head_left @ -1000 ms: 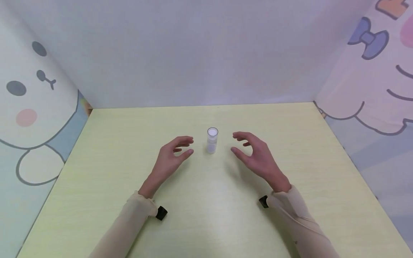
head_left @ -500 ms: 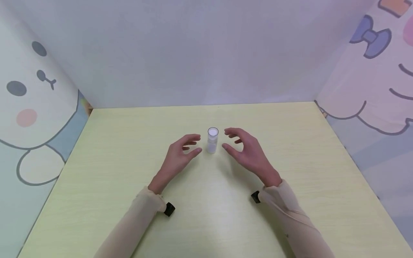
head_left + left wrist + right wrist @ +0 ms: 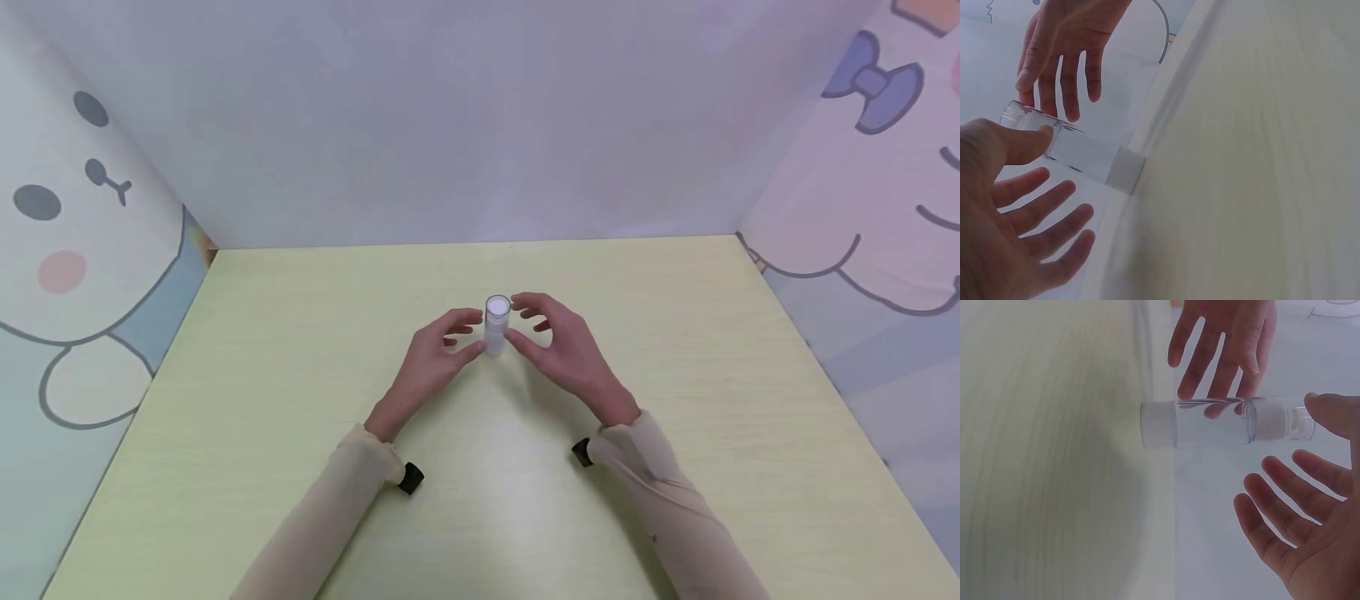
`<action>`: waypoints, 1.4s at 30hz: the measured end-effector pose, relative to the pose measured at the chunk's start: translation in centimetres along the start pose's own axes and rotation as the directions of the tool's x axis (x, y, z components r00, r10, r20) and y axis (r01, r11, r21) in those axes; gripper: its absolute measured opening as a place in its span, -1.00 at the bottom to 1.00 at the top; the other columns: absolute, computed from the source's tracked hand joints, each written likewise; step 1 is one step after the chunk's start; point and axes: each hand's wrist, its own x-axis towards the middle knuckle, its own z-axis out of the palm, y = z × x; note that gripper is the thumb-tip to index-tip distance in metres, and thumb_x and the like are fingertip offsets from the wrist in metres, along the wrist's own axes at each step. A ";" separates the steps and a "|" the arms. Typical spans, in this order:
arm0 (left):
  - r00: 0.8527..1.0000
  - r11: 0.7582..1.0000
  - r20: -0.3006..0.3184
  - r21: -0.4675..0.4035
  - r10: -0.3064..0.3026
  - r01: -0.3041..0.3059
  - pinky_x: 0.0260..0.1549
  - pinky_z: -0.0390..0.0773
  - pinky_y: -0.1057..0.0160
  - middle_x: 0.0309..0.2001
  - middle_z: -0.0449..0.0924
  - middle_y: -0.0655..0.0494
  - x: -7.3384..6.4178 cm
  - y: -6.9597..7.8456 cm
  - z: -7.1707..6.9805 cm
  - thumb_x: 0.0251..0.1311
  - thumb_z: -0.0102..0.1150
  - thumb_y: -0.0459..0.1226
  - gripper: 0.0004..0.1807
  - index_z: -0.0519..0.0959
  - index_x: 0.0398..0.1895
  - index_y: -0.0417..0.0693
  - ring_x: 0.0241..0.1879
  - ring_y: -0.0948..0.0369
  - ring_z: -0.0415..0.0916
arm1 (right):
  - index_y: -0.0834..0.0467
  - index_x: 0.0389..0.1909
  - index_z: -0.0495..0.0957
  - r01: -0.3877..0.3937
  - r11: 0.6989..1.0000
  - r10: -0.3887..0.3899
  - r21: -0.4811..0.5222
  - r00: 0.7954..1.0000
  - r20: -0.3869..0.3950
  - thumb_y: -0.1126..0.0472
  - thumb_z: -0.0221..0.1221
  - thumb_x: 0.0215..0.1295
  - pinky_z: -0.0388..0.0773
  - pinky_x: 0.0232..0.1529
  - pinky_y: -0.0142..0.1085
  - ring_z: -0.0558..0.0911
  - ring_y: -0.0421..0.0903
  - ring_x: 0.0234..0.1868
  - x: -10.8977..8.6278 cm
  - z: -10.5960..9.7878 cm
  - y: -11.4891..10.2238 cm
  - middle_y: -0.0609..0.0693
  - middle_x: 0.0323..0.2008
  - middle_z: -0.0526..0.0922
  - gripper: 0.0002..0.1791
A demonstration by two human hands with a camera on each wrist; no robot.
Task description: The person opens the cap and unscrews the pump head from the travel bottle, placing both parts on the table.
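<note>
A small clear cylindrical bottle (image 3: 496, 327) with a white base and a transparent cap over a white top stands upright on the pale table (image 3: 480, 500). On its left is my left hand (image 3: 430, 358), thumb and fingers spread apart, fingertips right at its side. My right hand (image 3: 567, 352) mirrors this on the other side, its fingers gently bent and thumb near the cap. In the left wrist view, the left thumb overlaps the upper part of the bottle (image 3: 1088, 153). The right wrist view has the right thumb at the cap end of the bottle (image 3: 1213, 422).
A plain pale backdrop (image 3: 472, 125) rises behind the table's far edge. Cartoon-printed panels stand at the left (image 3: 67, 225) and right (image 3: 862, 192). Both sleeves carry a small black device at the wrist, the left device (image 3: 411, 478) and the right device (image 3: 582, 452).
Both hands have moved inward, the left to the right and the right to the left, closing the gap on either side of the bottle. The bottle stays standing in its place.
</note>
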 end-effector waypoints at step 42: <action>0.991 0.989 -0.013 0.056 0.135 -0.134 0.22 0.57 -0.09 0.17 0.67 0.13 0.9 0.0 0.9 0.39 0.34 -0.18 -0.62 0.57 0.23 0.03 0.19 0.09 0.59 | 0.12 0.19 0.51 -0.010 0.983 0.022 0.184 0.998 -0.063 0.26 0.37 0.37 0.77 -0.03 -0.04 0.78 0.04 0.00 0.7 0.7 -0.6 0.01 0.12 0.69 -0.58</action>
